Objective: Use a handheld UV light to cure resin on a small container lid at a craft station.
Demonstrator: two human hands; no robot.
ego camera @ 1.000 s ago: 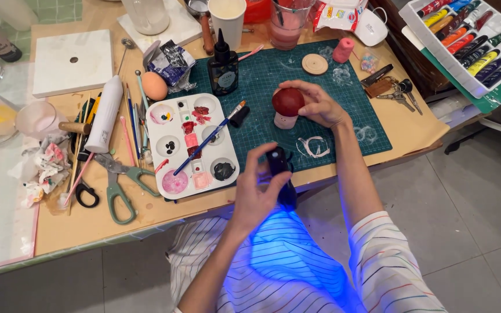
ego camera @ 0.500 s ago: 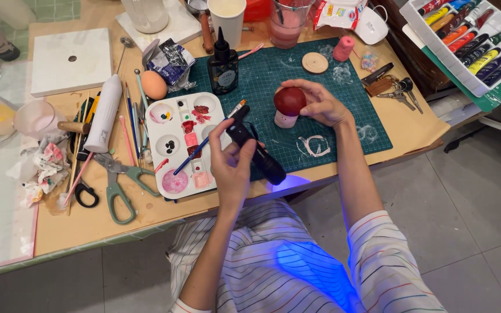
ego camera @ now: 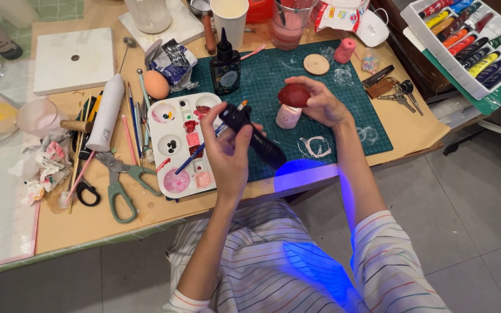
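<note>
The left hand (ego camera: pixel 227 153) is wrapped around a black torch (ego camera: pixel 254 137), its grip clamped on the barrel with the thumb up near the head; the torch slants from upper left to lower right, above the front edge of the green cutting mat (ego camera: pixel 273 87), and throws a blue glow (ego camera: pixel 305 174) onto the edge of the surface (ego camera: pixel 163 217) and down over the striped clothing in the lap. The right hand (ego camera: pixel 320 104) has its grip closed on the dark red cap of a small mushroom figure (ego camera: pixel 292 104), fingers curled over the top and side, while the pale stem stands on the mat just beside the torch's head. To the left of the left hand lies a white paint palette (ego camera: pixel 176 145) with red, pink and black dabs, and a thin brush (ego camera: pixel 201 148) crosses it at a slant, passing under the left fingers. Farther left lie green-handled scissors (ego camera: pixel 120 179), a white tube (ego camera: pixel 105 113) and a cluster of brushes. A black dropper bottle (ego camera: pixel 225 66) stands at the mat's upper left corner, and a brown egg (ego camera: pixel 156 85) rests near it. A set of keys (ego camera: pixel 392 88) lies at the mat's right edge, and a tray of paint tubes (ego camera: pixel 471 40) sits well apart at the upper right.
</note>
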